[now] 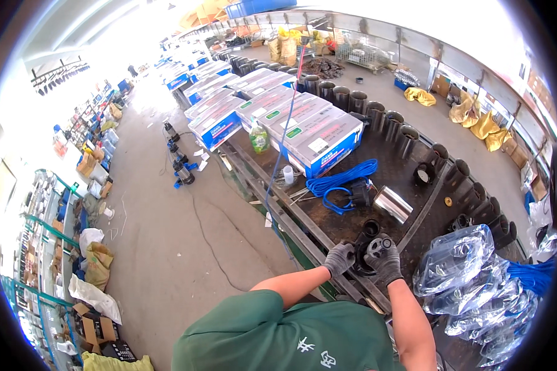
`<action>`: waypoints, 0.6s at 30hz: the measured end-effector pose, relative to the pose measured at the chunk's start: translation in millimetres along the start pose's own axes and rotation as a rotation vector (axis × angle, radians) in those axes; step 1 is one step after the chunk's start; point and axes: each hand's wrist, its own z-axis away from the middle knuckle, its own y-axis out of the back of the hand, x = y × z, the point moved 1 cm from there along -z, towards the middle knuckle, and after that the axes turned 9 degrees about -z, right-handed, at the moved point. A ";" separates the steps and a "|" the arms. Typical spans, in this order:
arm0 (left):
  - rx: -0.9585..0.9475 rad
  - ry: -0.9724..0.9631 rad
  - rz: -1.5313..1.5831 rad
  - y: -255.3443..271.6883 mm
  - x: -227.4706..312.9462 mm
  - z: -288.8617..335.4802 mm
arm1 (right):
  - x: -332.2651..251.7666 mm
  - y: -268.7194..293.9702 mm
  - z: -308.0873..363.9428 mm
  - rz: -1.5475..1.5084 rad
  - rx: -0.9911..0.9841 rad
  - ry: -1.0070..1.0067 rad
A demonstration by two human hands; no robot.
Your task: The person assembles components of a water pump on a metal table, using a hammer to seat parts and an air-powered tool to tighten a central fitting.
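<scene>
My left hand, in a grey glove, has its fingers closed on the left edge of a black pump base at the bench's near edge. A black round opening rises at the base's far side. In my right hand, gloved too, is a grey round part with holes, held over the right side of the base. Beyond them a shiny metal cylinder lies on its side. Next to it sits a coil of blue cable with a black fitting.
Grey and blue boxes line the bench, with a green bottle and a white cup beside them. Dark metal tubes stand along the far edge. Clear plastic bags pile at right. Pumps stand on the floor.
</scene>
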 end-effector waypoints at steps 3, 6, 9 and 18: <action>0.080 -0.083 0.015 -6.0 -1.9 0.1 | 7.3 11.5 -11.3 0.001 -0.038 -0.030; 0.048 -0.066 0.006 -5.6 -2.0 -2.5 | 19.8 20.7 -22.0 -0.135 -0.051 -0.070; 0.005 -0.052 -0.002 -3.8 0.7 -5.5 | 26.0 25.0 -16.7 -0.358 0.001 -0.036; -0.024 -0.013 0.041 -14.5 -10.4 -5.1 | -17.5 4.5 11.3 0.068 -0.010 -0.065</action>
